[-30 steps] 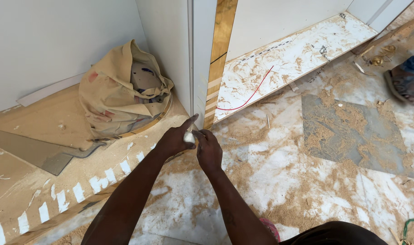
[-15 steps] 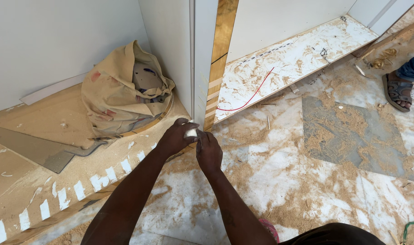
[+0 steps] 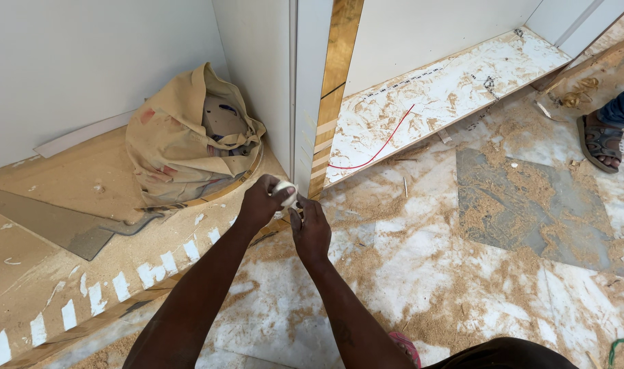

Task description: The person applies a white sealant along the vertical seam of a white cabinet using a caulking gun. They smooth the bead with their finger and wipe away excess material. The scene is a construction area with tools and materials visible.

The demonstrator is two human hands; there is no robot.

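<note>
My left hand (image 3: 262, 202) is closed around a small white roll of tape (image 3: 285, 193) at the foot of a white upright panel (image 3: 303, 96). My right hand (image 3: 312, 229) is just beside it, fingers pinched near the roll's lower edge, touching the base of the panel. A gold strip (image 3: 334, 89) with pale tape pieces across it runs down the panel's right side. Both hands sit low, near the dusty marble floor (image 3: 421, 273).
A tan cloth sack (image 3: 185, 140) with tools lies in the corner to the left. A red wire (image 3: 380, 147) lies on the sawdust-covered cabinet base. Another person's sandalled foot (image 3: 602, 140) stands at the right. Board with white tape strips (image 3: 120, 287) runs along the left.
My left hand's fingers, pointing up a second ago, have closed down over the white roll. Both hands stay at the panel's foot; the other person's foot shifted a little.
</note>
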